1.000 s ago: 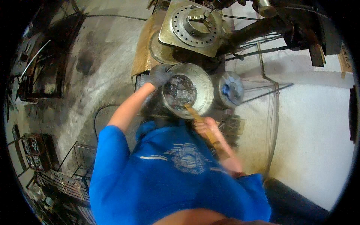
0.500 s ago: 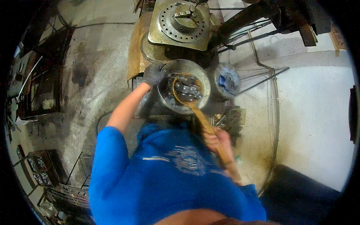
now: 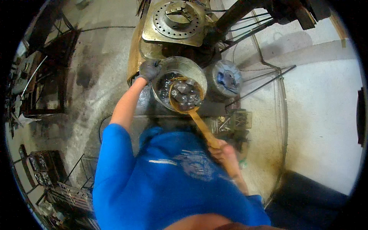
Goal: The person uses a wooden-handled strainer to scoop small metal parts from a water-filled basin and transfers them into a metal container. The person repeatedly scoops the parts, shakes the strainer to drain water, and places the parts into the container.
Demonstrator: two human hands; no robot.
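Since the earlier frame, the round yellow long-handled scoop (image 3: 194, 115), heaped with small grey metal parts (image 3: 184, 88), has drawn toward the near rim of the round grey metal bucket (image 3: 190, 68). I have the bare right hand (image 3: 225, 152), nearside of the bucket, wrapped around the scoop. The dark-gloved left hand (image 3: 150, 72) touches the bucket's left rim; I can't tell how far its fingers close. I'd steady the bucket and keep the scoop level against spills.

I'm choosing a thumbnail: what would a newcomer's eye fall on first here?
The blue shirt fills the lower middle. Near centre, the right hand grips a yellow scoop of metal parts at the bucket, which the gloved left hand holds from the left. A round chuck sits at the top.
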